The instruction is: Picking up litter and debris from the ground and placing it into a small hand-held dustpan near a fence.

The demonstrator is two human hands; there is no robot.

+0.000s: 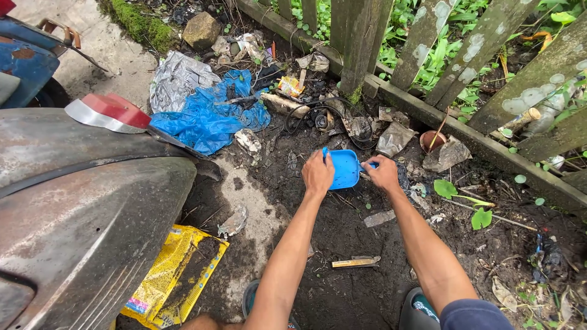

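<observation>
A small blue plastic dustpan-like scoop (345,168) rests on dark, wet soil. My left hand (317,173) presses against the scoop's left edge. My right hand (383,173) grips its right side near the handle. Both arms reach forward from the bottom of the view. Litter lies just beyond the scoop: black cable (324,119), grey wrappers (394,139) and scraps.
A dark scooter body (79,201) with a red tail light (116,110) fills the left. A yellow bag (174,269) lies below it. Blue plastic sheeting (208,119) and a grey foil sheet (174,79) lie behind. A mossy wooden fence (428,110) runs along the right.
</observation>
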